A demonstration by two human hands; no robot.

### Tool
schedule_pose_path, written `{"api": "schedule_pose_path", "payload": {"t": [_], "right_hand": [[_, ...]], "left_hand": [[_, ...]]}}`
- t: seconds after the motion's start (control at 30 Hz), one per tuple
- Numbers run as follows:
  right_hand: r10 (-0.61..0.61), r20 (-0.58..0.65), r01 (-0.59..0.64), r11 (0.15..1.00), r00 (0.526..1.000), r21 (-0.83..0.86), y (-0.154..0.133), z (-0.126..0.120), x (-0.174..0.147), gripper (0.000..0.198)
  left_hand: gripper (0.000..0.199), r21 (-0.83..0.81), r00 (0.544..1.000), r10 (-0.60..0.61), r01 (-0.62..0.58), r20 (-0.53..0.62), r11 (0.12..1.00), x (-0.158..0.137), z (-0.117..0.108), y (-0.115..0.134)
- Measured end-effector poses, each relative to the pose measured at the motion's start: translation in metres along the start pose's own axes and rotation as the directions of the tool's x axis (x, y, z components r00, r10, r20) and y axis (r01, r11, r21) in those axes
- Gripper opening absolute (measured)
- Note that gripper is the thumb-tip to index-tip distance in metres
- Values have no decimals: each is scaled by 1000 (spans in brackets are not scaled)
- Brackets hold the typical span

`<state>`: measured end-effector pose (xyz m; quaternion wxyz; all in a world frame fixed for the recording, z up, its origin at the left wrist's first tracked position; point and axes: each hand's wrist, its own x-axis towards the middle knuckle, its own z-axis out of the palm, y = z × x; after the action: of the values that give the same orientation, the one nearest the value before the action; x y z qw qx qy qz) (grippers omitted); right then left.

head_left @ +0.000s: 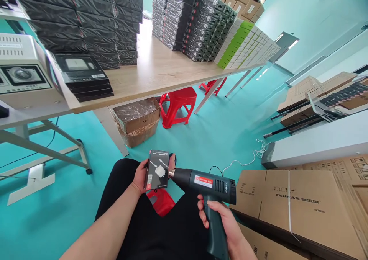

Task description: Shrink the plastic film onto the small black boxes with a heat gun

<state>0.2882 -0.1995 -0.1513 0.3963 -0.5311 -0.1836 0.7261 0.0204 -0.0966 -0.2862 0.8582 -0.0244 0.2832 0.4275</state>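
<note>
Lower centre: our left hand (pixel 140 177) grips 1 black box (pixel 156 179); our right hand (pixel 227 218), apart, clasps 1 heat gun (pixel 212 183).

A pale wood-topped desk (pixel 166 70) carried tall stacks of black plastic-wrapped boxes (pixel 94 18), a low pile of flat black boxes (pixel 89 78) at its near left end, and rows of white-and-green boxes (pixel 244 41) farther along. On the turquoise floor (pixel 218 137) stood a red stool (pixel 179 97) and an open cardboard box (pixel 140 126); a white cable (pixel 244 164) lay loosely coiled.
</note>
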Motion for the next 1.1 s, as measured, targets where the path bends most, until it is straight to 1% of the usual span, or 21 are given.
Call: {"api": "schedule_pose_path", "payload": {"t": [0.1,0.17,0.23,0.37,0.47,0.6,0.7,0.77,0.8,0.87,0.9,0.93,0.97,1.07,1.1], "right_hand": [[34,-36,-26,979,999,205,-7,-6,3,26],[35,-46,-21,963,998,268,-10,-7,6,25],[30,-40,-18,961,999,277,-12,-6,9,25],[44,-34,-35,972,998,233,-15,-2,10,25],[50,-21,-44,978,999,202,-17,2,12,25],[21,-23,-17,985,1000,174,-18,11,21,26],[-50,10,49,995,999,91,-18,22,25,28],[-76,72,80,995,994,-51,-21,28,21,29],[-57,118,73,987,991,-141,-23,31,18,29],[38,223,37,946,974,-323,-29,37,12,26],[81,261,30,918,962,-396,-32,39,10,25],[97,279,39,894,955,-445,-35,42,8,24],[78,271,60,882,959,-468,-39,46,9,25],[-61,159,126,890,985,-438,-47,54,14,30],[-79,136,131,892,987,-432,-48,55,15,31]], "left_hand": [[59,30,998,-64,63,27,998,-1,1,-3],[57,48,995,-89,87,38,995,0,2,-4],[54,64,994,-105,104,22,993,1,2,-6],[50,78,988,-156,157,-11,985,0,2,-8],[51,92,981,-196,196,-5,976,-1,0,-8],[48,111,974,-227,226,-3,968,-1,-2,-10],[44,126,976,-217,219,-24,968,1,-3,-12],[42,138,978,-208,210,-25,968,2,-4,-13],[40,143,979,-203,204,-20,968,2,-4,-13],[38,147,981,-194,193,-8,970,2,-4,-13],[38,148,982,-191,190,-8,971,1,-4,-12],[39,149,982,-189,188,-14,971,1,-4,-12],[40,149,982,-189,190,-22,970,1,-5,-12],[44,144,981,-188,193,-46,971,0,-4,-12],[44,140,981,-186,191,-50,972,0,-4,-12]]}}
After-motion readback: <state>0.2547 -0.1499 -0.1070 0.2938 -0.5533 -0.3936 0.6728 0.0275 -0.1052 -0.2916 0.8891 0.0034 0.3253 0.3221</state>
